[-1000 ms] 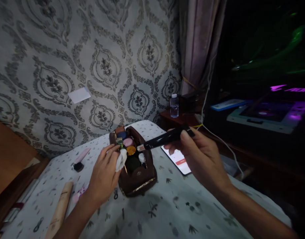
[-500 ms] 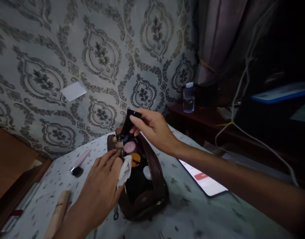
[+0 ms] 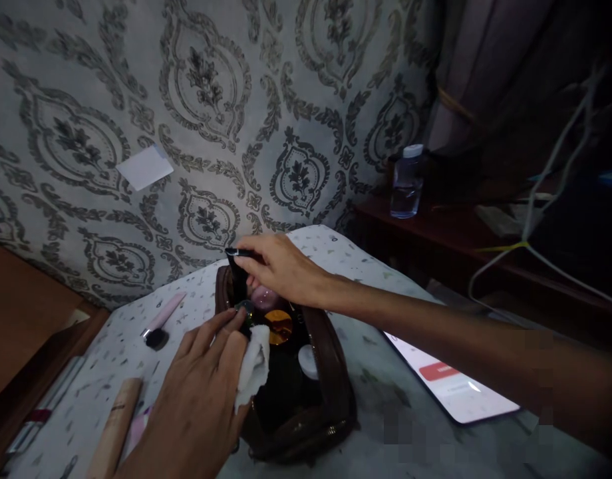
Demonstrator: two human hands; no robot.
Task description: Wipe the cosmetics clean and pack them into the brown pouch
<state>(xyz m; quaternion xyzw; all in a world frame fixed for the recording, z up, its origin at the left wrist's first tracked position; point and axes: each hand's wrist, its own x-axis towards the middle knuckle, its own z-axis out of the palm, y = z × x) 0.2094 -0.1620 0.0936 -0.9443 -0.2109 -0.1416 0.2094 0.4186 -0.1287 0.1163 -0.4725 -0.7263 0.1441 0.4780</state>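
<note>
A brown zip cosmetic bag (image 3: 330,372) lies unzipped on the patterned cloth. My right hand (image 3: 281,269) pinches a flat black tube (image 3: 237,269), which stands upright in the bag's far end. Over the bag's left edge is my left hand (image 3: 201,379), closed on a crumpled white tissue (image 3: 256,362). Inside the bag are a pink round item (image 3: 265,299), an orange-gold round lid (image 3: 279,326) and a white round cap (image 3: 308,361). A small dark glossy item (image 3: 246,311) sits by my left fingertips, partly covered by them.
Left of the bag lie a pink-handled brush (image 3: 163,316) and a beige tube (image 3: 119,419). A lit phone (image 3: 456,386) rests on the right, partly under my forearm. Beyond it, a clear bottle (image 3: 406,183) stands on a dark red table (image 3: 376,216). A white cable (image 3: 560,266) hangs at right.
My right hand has lowered the black tube from above the bag into its far end. My left hand still holds the tissue at the bag's left edge. The view has shifted slightly.
</note>
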